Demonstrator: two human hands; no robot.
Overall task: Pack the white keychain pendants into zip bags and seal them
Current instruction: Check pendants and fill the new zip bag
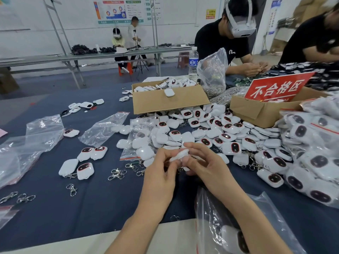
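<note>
Left hand and right hand, fingers pinching one white pendant between them (above the desk), beside a pendant heap.

Your desk wears a navy cloth. Beyond its far edge lie blue-grey floor, a long metal-legged bench and a white wall hung with posters.

We record white pendants with dark red-rimmed ovals, navy tablecloth, brown cardboard boxes, red sign lettered white.
</note>
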